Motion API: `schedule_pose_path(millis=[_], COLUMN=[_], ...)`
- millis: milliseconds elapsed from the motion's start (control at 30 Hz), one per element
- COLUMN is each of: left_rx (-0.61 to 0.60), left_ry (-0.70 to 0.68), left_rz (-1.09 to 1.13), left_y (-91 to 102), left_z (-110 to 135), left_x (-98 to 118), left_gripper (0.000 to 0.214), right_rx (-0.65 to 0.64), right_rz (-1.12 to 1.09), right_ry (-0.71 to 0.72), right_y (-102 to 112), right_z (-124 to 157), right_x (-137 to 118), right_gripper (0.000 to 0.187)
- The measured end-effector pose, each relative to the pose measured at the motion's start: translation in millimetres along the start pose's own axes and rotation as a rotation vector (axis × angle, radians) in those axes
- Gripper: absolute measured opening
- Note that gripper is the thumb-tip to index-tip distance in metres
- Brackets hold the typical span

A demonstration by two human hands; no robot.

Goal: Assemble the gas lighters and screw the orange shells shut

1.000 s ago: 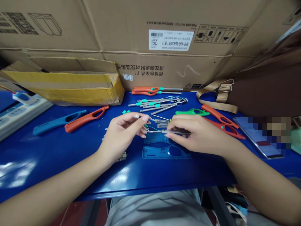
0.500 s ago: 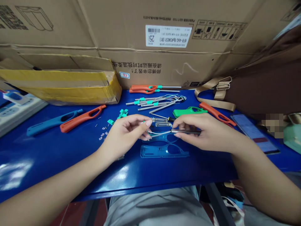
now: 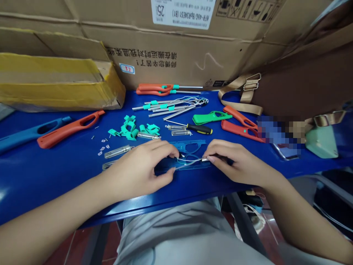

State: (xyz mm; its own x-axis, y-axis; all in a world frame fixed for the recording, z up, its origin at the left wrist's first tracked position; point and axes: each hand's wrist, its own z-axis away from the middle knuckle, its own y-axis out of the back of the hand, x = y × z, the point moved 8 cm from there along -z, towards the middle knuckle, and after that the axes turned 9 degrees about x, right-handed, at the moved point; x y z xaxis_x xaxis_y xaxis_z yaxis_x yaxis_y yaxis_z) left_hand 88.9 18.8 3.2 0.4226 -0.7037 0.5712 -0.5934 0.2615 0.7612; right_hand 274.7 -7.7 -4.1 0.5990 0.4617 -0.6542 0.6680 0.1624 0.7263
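My right hand [image 3: 234, 158] pinches a thin metal tube [image 3: 204, 159] between thumb and fingertips. From its left end a white wire [image 3: 190, 160] and a pale flexible tube [image 3: 187, 165] run to my left hand [image 3: 146, 165]. Its thumb and fingers are curled around their ends, with a small black part [image 3: 181, 155] by the index fingertip. Beneath the hands lies a blue lighter casing half [image 3: 194, 147], with a second one in front, partly hidden. Left of the hands lie clear fuel tanks [image 3: 118, 151] and loose turquoise clips [image 3: 128, 129].
Several metal tubes [image 3: 165, 106] with wires lie behind. A screwdriver [image 3: 200, 129], green casing [image 3: 211, 117] and red casings [image 3: 242, 130] sit to the right. Orange casing [image 3: 70, 130] and blue casing [image 3: 33, 136] lie left. Cardboard boxes [image 3: 66, 95] stand at the back.
The view has shifted, tilting down and to the right. My hands have lowered with the tube and wire over the blue casing halves. The left thumb and index finger are farther apart.
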Motion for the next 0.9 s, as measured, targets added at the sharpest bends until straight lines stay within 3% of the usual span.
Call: schedule_pose_path(millis=[167,433,900], left_rx=[-0.079,-0.033,0.007], left_ry=[-0.068,-0.054,0.013], left_rz=[-0.116,-0.081,-0.016], left_y=[-7.4,-8.1,-6.5], left_z=[4,5,5], left_x=[2,-4,-12], left_gripper=[0.029,0.025,0.024], right_rx=[0.034,0.171,0.188], right_rz=[0.047,0.219,0.280], right_ry=[0.004,0.127,0.161], right_y=[1,3,-2], right_z=[15,34,33], right_x=[-1,0,-8], right_gripper=[0.019,0.023,0.019])
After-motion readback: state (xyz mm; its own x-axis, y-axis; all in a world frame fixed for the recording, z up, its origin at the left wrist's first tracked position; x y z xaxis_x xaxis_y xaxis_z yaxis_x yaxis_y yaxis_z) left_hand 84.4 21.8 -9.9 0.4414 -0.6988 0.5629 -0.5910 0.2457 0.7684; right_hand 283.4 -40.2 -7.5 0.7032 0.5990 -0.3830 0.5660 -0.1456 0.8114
